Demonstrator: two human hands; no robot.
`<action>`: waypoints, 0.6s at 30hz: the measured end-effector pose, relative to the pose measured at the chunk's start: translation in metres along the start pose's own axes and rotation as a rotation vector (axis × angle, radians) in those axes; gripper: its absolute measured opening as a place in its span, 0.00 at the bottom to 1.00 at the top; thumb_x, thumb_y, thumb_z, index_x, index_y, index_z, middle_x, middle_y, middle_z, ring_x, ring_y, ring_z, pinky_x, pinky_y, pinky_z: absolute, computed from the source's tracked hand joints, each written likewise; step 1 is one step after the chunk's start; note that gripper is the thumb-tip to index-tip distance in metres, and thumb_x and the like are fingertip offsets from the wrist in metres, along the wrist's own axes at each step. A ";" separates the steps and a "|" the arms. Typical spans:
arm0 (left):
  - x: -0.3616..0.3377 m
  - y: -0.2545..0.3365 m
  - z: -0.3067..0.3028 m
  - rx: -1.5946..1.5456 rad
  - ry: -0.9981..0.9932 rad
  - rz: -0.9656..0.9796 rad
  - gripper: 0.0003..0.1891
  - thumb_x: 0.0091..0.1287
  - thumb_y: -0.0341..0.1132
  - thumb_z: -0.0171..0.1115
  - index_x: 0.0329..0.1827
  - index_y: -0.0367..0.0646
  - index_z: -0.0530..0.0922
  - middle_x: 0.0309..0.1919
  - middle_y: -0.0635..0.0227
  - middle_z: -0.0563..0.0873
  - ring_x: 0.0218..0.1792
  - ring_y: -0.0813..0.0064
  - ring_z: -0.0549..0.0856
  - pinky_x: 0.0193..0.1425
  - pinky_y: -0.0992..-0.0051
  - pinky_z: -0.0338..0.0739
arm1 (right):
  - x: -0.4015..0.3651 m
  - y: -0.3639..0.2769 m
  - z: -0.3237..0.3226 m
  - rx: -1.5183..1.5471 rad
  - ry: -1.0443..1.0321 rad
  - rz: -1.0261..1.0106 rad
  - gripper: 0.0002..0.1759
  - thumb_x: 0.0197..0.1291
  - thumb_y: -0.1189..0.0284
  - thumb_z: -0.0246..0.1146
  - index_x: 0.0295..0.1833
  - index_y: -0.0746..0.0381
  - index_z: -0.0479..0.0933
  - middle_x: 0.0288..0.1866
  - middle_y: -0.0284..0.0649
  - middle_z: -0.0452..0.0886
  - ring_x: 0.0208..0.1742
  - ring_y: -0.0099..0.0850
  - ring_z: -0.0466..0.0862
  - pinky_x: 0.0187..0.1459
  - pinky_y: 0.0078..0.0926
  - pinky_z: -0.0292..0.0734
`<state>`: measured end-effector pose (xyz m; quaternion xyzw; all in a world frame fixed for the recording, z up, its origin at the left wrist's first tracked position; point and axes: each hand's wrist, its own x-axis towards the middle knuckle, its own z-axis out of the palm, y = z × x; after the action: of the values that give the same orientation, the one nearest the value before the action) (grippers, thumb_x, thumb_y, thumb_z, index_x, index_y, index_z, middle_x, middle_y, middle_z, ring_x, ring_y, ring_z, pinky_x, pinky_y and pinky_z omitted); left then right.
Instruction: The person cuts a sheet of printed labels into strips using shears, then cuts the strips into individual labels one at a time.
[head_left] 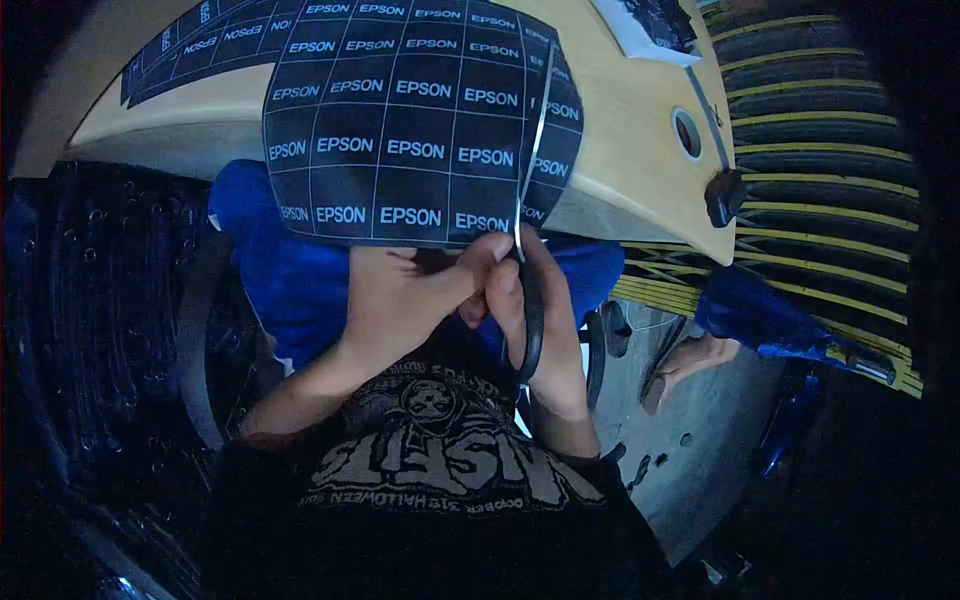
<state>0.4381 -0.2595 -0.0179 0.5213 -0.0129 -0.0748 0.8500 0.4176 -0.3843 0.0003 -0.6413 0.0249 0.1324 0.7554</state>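
Observation:
A black sheet point(415, 120) printed with a white grid and EPSON labels lies over the front edge of a pale table. My left hand point(415, 295) pinches its lower edge near the bottom right label. Just beside it, my right hand point(545, 325) is closed round the black handles of scissors point(540, 150). The long metal blade runs up across the right part of the sheet, close to a vertical grid line. Where the blade tips end on the sheet is hard to tell.
The pale table point(640, 130) has a round hole point(687, 133) at its right. Another EPSON sheet point(215, 50) lies at the upper left, and a white-edged dark item point(650, 30) at the upper right. Yellow slatted racks point(810, 180) stand beyond. A black knob point(725, 197) sits at the table's right edge.

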 end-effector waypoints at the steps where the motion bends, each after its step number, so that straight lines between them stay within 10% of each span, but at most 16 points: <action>1: 0.000 0.000 0.000 0.027 0.001 0.005 0.05 0.60 0.23 0.61 0.37 0.31 0.79 0.21 0.64 0.82 0.18 0.82 0.80 0.19 0.84 0.74 | 0.001 0.000 -0.001 0.000 0.000 0.000 0.23 0.61 0.60 0.61 0.51 0.68 0.68 0.36 0.38 0.77 0.38 0.23 0.77 0.41 0.20 0.72; 18: -0.002 -0.001 -0.001 -0.089 -0.023 -0.030 0.06 0.59 0.21 0.61 0.38 0.29 0.77 0.23 0.64 0.81 0.20 0.80 0.80 0.21 0.83 0.76 | 0.003 -0.007 -0.001 -0.034 -0.023 0.028 0.25 0.61 0.60 0.60 0.51 0.71 0.66 0.34 0.37 0.77 0.34 0.22 0.77 0.37 0.18 0.72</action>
<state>0.4361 -0.2591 -0.0193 0.4824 -0.0115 -0.0938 0.8709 0.4222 -0.3856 0.0060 -0.6522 0.0230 0.1504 0.7426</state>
